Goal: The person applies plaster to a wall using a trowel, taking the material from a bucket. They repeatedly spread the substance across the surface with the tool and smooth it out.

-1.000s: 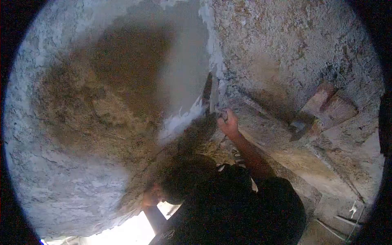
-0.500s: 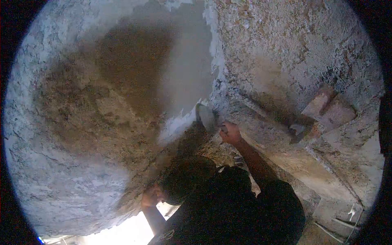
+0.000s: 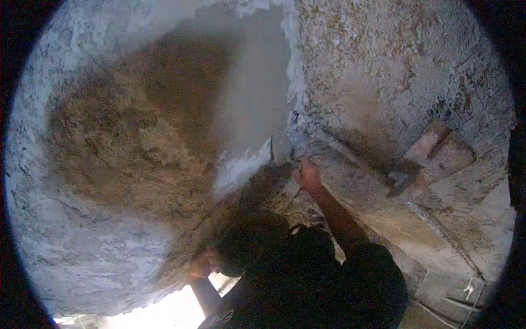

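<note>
My right hand is closed around a small flat-bladed tool at the corner where two rough wall surfaces meet. Its blade is hard to make out against a smooth grey patch of plaster. A jagged pale edge of plaster lies left of the hand. Lower left, my left hand has its fingers bent at the side of a dark rounded object, whose contents cannot be made out.
Rough wall surfaces surround the work. At right, reddish block-like pieces stick out beside a thin pipe. Pale rods lie lower right. Bright light enters at bottom left.
My right hand has shifted slightly up and left, and the tool's blade, plain before, now barely shows. My left hand stays at the dark object. The view has shifted slightly.
</note>
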`<control>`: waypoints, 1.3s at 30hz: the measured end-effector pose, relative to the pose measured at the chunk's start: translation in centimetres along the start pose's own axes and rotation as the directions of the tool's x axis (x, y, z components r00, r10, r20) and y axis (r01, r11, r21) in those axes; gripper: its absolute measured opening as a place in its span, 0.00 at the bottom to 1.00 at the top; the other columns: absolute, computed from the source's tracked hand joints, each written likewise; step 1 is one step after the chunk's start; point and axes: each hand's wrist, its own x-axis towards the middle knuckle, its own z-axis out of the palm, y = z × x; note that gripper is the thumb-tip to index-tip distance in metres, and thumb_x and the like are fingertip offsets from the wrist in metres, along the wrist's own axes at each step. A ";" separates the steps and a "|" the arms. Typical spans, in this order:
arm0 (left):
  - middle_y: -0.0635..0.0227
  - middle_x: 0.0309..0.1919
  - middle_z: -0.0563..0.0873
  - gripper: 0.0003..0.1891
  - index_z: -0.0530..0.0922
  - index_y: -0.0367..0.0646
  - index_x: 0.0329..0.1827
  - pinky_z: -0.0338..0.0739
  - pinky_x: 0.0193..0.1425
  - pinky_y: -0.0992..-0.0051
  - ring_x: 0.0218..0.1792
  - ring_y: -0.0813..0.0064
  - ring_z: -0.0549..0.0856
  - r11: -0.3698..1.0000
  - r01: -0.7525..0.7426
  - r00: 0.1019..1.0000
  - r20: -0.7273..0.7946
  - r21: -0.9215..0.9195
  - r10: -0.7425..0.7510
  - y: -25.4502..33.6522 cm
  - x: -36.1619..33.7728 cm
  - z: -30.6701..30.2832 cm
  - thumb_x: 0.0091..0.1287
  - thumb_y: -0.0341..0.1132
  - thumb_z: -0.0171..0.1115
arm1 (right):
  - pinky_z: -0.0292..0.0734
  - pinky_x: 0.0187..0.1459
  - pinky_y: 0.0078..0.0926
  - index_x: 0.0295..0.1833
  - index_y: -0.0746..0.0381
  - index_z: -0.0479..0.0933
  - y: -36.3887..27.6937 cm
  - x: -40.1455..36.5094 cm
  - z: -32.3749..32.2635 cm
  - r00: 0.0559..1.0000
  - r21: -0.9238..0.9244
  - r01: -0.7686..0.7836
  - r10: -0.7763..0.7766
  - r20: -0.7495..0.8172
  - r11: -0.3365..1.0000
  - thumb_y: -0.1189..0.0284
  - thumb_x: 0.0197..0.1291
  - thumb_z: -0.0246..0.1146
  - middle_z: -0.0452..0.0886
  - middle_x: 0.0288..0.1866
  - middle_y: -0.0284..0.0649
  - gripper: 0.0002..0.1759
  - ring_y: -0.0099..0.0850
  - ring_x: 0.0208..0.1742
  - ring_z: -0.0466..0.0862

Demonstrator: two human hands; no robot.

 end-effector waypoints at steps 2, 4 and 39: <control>0.75 0.15 0.67 0.08 0.68 0.50 0.25 0.54 0.18 0.78 0.13 0.78 0.61 0.998 -0.026 0.997 -0.068 0.050 0.029 0.2 -1.1 3.4 0.56 0.42 0.53 | 0.69 0.28 0.41 0.41 0.69 0.67 1.3 -1.1 1.8 0.992 -0.045 -0.097 0.100 0.080 0.994 0.66 0.47 0.57 0.72 0.24 0.49 0.20 0.45 0.24 0.74; 0.75 0.15 0.68 0.08 0.69 0.50 0.25 0.53 0.18 0.79 0.13 0.78 0.62 0.993 -0.044 0.989 -0.133 0.110 0.059 0.1 -1.0 3.0 0.55 0.42 0.54 | 0.67 0.28 0.41 0.43 0.69 0.66 1.9 -2.7 2.3 0.966 -0.095 -0.198 0.210 0.147 0.976 0.66 0.49 0.58 0.71 0.24 0.47 0.20 0.43 0.25 0.72; 0.70 0.19 0.69 0.08 0.69 0.42 0.36 0.61 0.17 0.77 0.16 0.76 0.66 0.986 -0.154 0.988 0.004 0.061 0.154 -1.1 0.5 -5.7 0.58 0.35 0.52 | 0.71 0.32 0.30 0.39 0.66 0.70 -3.3 1.6 -1.4 0.905 0.169 0.164 -0.080 -0.417 0.972 0.70 0.44 0.59 0.74 0.29 0.43 0.15 0.34 0.30 0.76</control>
